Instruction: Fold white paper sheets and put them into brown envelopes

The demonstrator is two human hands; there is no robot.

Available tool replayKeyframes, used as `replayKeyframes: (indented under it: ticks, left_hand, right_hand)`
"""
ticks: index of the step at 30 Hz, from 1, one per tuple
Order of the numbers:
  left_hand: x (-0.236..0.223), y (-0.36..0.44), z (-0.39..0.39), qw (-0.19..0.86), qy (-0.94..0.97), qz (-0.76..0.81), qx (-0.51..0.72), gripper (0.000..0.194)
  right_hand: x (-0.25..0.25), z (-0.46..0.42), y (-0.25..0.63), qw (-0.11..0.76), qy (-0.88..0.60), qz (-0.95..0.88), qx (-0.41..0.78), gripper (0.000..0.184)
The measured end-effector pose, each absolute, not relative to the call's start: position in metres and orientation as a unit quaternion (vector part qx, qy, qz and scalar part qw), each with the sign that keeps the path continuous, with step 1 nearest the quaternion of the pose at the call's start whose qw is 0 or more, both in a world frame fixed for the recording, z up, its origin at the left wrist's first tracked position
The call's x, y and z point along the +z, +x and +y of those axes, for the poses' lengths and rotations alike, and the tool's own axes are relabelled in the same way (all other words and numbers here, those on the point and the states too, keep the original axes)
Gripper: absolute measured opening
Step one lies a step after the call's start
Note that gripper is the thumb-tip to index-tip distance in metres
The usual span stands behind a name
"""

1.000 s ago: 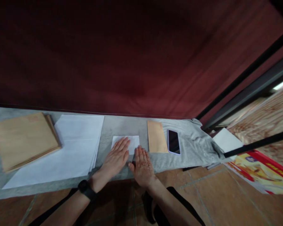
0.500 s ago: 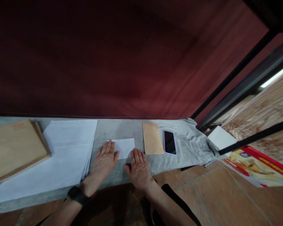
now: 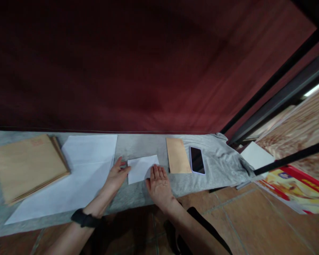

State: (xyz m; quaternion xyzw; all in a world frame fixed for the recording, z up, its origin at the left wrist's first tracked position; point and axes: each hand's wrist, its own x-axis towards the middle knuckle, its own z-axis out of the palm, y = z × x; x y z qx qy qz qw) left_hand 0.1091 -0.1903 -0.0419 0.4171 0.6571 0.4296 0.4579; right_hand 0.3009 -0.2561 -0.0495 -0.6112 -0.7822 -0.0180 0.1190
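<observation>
The small white paper (image 3: 142, 169) lay on the grey cloth-covered counter (image 3: 140, 144), between the large white sheets (image 3: 91, 177) on the left and the single brown envelope (image 3: 178, 156) on the right. Half a second earlier its top edge had run nearly level; now it sat askew, the right end higher, and more of its left part showed

The left hand (image 3: 118, 174) had changed most: it had been laid flat over the paper's left end, but now it was drawn to that side, turned inward, thumb and fingers slightly parted, the thumb tip at the left edge. Whether it pinched the paper, I could not tell. A dark wristband (image 3: 85, 218) circled that wrist

The right hand (image 3: 160, 186) had stayed much as it was, flat and holding nothing, fingers straight and close together, their tips over the paper's lower right corner

The stack of brown envelopes (image 3: 30, 164) still overlapped the large sheets, and the phone (image 3: 197, 160) still lay face up just beside the single envelope; their shift across the view came from the camera turning
</observation>
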Motion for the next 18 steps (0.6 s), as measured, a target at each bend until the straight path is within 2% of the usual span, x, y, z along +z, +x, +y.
replayKeyframes:
  ticks: [6, 10, 13, 16, 18]
  left_hand:
    - [-0.017, 0.118, -0.197, 0.557, 0.345, 0.618, 0.434, 0.078]
    - [-0.003, 0.120, -0.199, 0.590, 0.367, 0.538, 0.478, 0.067]
    - [0.002, 0.120, -0.198, 0.625, 0.340, 0.491, 0.503, 0.062]
    - [-0.001, 0.120, -0.199, 0.639, 0.314, 0.502, 0.491, 0.059]
    - [-0.007, 0.122, -0.201, 0.647, 0.319, 0.509, 0.469, 0.059]
  right_hand:
    - [-0.048, -0.255, 0.294, 0.142, -0.598, -0.788, -0.028, 0.064]
    - [-0.028, -0.249, 0.297, 0.189, -0.606, -0.772, 0.035, 0.048]
    - [-0.014, -0.237, 0.302, 0.315, -0.614, -0.703, 0.170, 0.042]
    - [-0.009, -0.228, 0.305, 0.465, -0.590, -0.550, 0.365, 0.054]
    - [-0.010, -0.226, 0.303, 0.515, -0.553, -0.457, 0.470, 0.062]
